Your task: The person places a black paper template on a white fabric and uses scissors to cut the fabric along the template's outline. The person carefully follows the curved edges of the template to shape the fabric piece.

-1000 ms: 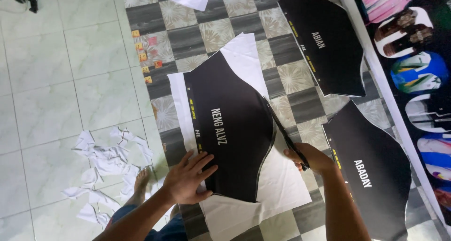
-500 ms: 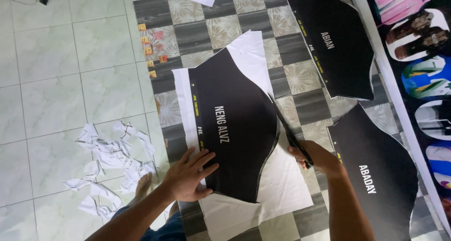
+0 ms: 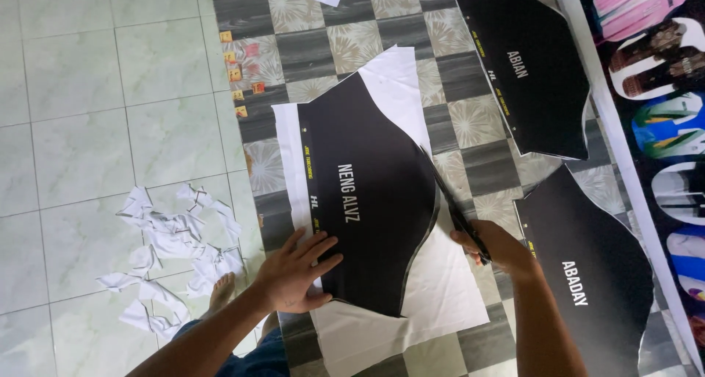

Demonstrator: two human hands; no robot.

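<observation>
A heap of white paper offcuts (image 3: pixel 172 256) lies on the pale floor tiles, well to the left of the left hand (image 3: pixel 294 274). That hand presses flat, fingers spread, on the lower left corner of the black printed paper panel with a curved outline (image 3: pixel 371 200), and its grip holds nothing; it only pins the sheet to the chequered grey floor mat (image 3: pixel 308 46). Compared with a second ago the hand sits in the same spot, so the panel is held steady.

To the right, the right hand (image 3: pixel 492 248) closes around the handles of dark scissors (image 3: pixel 452 204), whose blades point up along the panel's right edge. The blades have crept a little further along that curve, leaving more white margin (image 3: pixel 440 289) parted below the grip. The cut looks roughly halfway up that side. Two finished black panels (image 3: pixel 532 68) lie right of the scissors.
</observation>
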